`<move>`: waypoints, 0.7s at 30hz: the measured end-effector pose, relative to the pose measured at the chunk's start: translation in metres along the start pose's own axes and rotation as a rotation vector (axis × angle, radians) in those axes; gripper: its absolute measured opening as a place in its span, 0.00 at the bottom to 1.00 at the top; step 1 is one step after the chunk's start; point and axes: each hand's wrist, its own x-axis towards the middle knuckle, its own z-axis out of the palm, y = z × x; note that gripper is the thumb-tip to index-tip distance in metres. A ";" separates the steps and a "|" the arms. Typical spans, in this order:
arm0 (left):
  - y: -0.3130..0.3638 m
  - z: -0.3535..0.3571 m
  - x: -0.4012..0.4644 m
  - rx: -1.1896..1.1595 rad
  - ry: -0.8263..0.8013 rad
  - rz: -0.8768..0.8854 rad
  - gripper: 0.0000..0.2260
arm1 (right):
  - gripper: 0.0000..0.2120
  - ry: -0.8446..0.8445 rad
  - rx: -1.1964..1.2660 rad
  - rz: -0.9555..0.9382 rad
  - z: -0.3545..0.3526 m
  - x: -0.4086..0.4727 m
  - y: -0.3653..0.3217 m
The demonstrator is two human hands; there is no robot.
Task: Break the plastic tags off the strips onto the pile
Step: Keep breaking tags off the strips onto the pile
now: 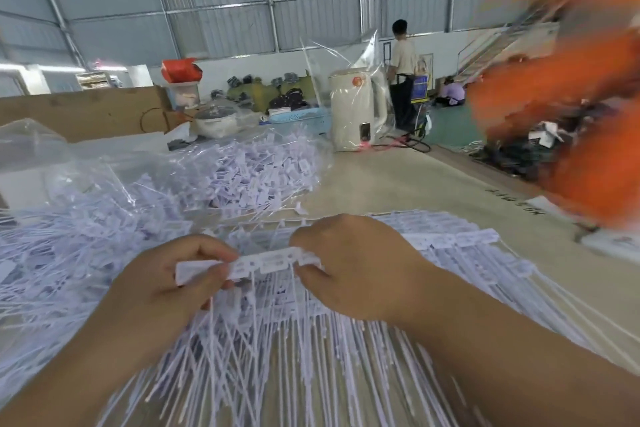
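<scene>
— Where is the white plastic strip of joined tags (266, 262)?

— Crosswise between your hands, above the pile of loose white tags (242, 340): your left hand (166, 282) pinches one end, your right hand (349, 269) the other, equally near.

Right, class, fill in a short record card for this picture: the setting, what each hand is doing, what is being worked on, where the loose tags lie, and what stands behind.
Setting: large hall with metal walls, worktable
Left hand: pinches one end of the strip of tags
Right hand: grips the other end
Strip of tags: white, held up between both hands, thin tails hanging down
Pile: loose white tags, partly in clear plastic
Behind: cream kettle, a person standing
</scene>
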 end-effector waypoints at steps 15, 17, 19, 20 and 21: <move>0.002 0.010 -0.004 -0.026 0.001 0.084 0.15 | 0.13 -0.238 0.062 -0.007 0.004 0.005 -0.004; 0.007 0.014 -0.008 -0.048 -0.012 0.091 0.15 | 0.13 -0.227 0.137 -0.031 0.008 0.000 0.001; 0.015 0.015 -0.011 -0.050 -0.019 0.089 0.16 | 0.12 -0.237 0.196 -0.033 0.011 -0.003 0.002; 0.017 0.015 -0.011 -0.033 -0.040 0.074 0.17 | 0.12 -0.247 0.205 -0.033 0.012 -0.003 0.003; 0.021 0.014 -0.009 0.025 -0.084 0.060 0.17 | 0.12 -0.252 0.197 -0.035 0.013 -0.004 0.005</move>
